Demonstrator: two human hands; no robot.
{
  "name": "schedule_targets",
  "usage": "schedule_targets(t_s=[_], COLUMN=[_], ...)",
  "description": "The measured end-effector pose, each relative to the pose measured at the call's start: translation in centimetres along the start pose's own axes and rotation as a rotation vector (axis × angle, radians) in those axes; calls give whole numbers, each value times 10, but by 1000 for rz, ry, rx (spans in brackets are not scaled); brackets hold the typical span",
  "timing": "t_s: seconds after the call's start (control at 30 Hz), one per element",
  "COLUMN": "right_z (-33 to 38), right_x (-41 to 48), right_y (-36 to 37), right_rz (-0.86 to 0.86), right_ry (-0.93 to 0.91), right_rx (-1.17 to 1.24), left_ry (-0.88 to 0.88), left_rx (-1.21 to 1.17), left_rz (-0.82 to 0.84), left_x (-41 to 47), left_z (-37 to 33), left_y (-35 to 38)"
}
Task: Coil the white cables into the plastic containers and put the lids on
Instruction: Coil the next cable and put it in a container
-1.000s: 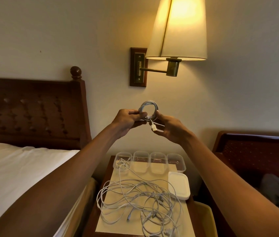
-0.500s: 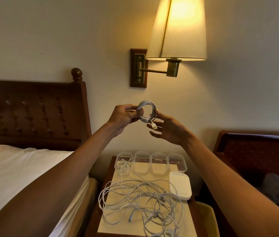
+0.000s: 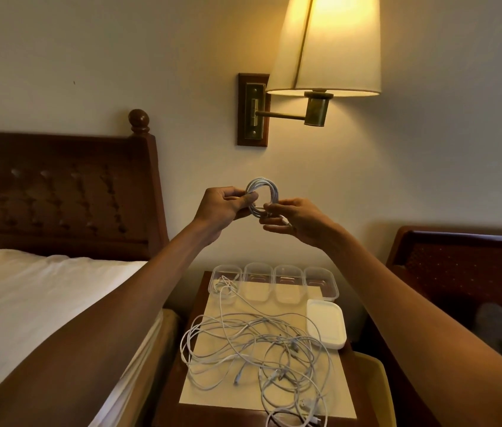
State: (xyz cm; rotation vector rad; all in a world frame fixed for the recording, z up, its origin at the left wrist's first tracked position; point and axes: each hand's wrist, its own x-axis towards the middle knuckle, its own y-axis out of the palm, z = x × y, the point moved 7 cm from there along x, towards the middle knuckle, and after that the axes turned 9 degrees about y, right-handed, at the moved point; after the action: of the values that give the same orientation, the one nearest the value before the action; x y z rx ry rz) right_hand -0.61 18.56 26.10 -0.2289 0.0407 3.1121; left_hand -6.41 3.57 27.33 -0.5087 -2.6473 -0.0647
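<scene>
Small coil of white cable [image 3: 262, 195] held up in both hands, well above the worktop [image 3: 219, 419].
Left hand [image 3: 222, 208] pinches the coil's left side, fingers curled. Right hand [image 3: 297, 220] pinches the lower right between thumb and forefinger, its other fingers loosely spread. The cable is likely light, limp and springy, so the grip should cross all loops or they sprawl. Open clear containers [image 3: 320, 269] wait below.

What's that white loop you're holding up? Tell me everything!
It is a white cable wound into a small round coil of several loops, thin and plastic-looking. It is held upright in the air. The left hand grips its left side; the right hand pinches its lower right, where a plug end sticks out.
</scene>
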Motion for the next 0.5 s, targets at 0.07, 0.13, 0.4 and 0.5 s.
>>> schedule_targets(t_s=[0.07, 0.13, 0.4, 0.5], right_z=[-6, -9, -14, -29], right_x=[2, 5, 25, 37], right_y=[7, 12, 7, 0], right_rz=[-1, -12, -227, -261], right_ry=[-4, -27, -209, -188], right_rx=[-52, -44, -233, -271], left_ry=[-47, -118, -254, -177], left_rx=[-42, -129, -249, -41], left_rz=[-44, -83, -43, 63], left_x=[-3, -6, -8, -7], left_z=[8, 17, 39, 45], left_y=[-3, -4, 0, -5])
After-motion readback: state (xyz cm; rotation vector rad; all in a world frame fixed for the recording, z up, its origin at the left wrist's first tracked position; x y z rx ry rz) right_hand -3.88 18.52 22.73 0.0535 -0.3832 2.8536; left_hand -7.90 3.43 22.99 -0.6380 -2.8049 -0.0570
